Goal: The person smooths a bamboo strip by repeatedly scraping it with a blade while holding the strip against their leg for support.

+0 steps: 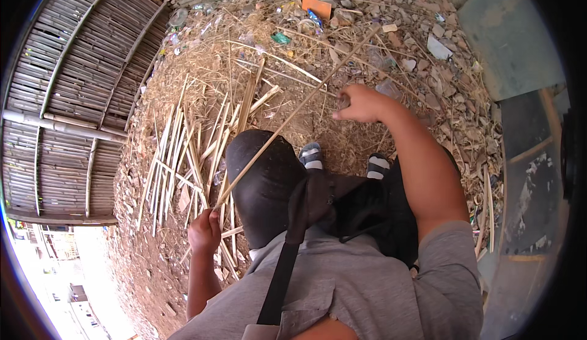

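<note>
A long thin bamboo strip [274, 133] slants from lower left to upper right across the view. My left hand [204, 232] is closed round its lower end. My right hand [362, 103] is raised to the right of the strip, apart from it. Its fingers curve, and a gap shows between thumb and forefinger. The tip of a thin pale strip [287, 78] appears close to those fingers; whether it touches them is unclear. Many split bamboo strips [174, 150] lie in a loose pile on the ground to the left, beyond my left hand.
Broken bricks and stones [437, 74] and dry straw [195, 65] litter the ground ahead. A bamboo slat wall [70, 95] stands at left, a grey-green panel [510, 34] at right. My sandalled feet [312, 156] are below me. A dark rounded object [260, 187] sits by my left side.
</note>
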`<state>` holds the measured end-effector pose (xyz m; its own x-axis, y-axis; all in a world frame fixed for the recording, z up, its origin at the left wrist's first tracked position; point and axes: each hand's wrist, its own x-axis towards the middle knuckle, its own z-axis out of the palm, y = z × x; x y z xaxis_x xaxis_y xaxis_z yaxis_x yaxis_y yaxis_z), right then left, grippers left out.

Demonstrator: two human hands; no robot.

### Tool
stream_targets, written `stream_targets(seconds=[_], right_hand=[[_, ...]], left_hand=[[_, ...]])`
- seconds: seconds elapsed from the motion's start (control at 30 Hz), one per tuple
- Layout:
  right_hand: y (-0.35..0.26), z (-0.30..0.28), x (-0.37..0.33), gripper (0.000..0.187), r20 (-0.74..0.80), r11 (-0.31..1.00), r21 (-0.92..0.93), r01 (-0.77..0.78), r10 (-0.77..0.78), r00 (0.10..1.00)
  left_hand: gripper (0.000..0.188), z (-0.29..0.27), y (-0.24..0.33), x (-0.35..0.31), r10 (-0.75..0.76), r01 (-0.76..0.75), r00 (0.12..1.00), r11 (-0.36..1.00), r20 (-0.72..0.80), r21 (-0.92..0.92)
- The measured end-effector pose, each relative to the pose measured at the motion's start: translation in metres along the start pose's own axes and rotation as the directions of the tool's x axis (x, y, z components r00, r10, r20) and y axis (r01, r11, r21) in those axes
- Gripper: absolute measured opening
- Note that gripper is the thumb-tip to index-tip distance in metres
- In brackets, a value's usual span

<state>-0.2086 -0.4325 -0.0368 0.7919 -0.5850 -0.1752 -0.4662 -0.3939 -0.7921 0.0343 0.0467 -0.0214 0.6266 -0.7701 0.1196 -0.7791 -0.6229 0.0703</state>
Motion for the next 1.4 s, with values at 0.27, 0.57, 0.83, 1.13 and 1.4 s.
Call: stream_targets(seconds=[0.27, 0.57, 0.83, 1.13, 1.4], right_hand=[[-0.005, -0.003, 0.003, 0.063, 0.098, 0.971, -0.204, 0.122, -0.104, 0.99], [-0.001, -0.023, 0.002, 0.066, 0.198, 0.968, -0.136, -0.212, 0.237, 0.951], [-0.004, 0.0, 0.01, 0.075, 0.258, 0.98, -0.191, 0.056, -0.005, 0.966], [-0.025, -0.002, -0.005, 0.064, 0.151, 0.988, -0.144, -0.058, 0.08, 0.985], [-0.004, -0.002, 0.005, 0.067, 0.228, 0.974, -0.172, 0.149, -0.108, 0.968]], left_hand=[[0.031, 0.002, -0.006, 0.001, -0.013, 0.013, 0.999, 1.0, 0.041, -0.009], [0.031, -0.01, 0.005, 0.002, 0.019, -0.018, 0.999, 0.999, -0.035, 0.031], [0.033, -0.015, -0.007, 0.007, 0.08, -0.08, 0.997, 0.995, -0.009, 0.066], [0.036, -0.014, -0.002, 0.011, 0.06, -0.058, 0.998, 0.996, 0.033, -0.062], [0.037, -0.004, -0.01, 0.006, 0.019, -0.014, 0.999, 0.995, 0.049, -0.096]])
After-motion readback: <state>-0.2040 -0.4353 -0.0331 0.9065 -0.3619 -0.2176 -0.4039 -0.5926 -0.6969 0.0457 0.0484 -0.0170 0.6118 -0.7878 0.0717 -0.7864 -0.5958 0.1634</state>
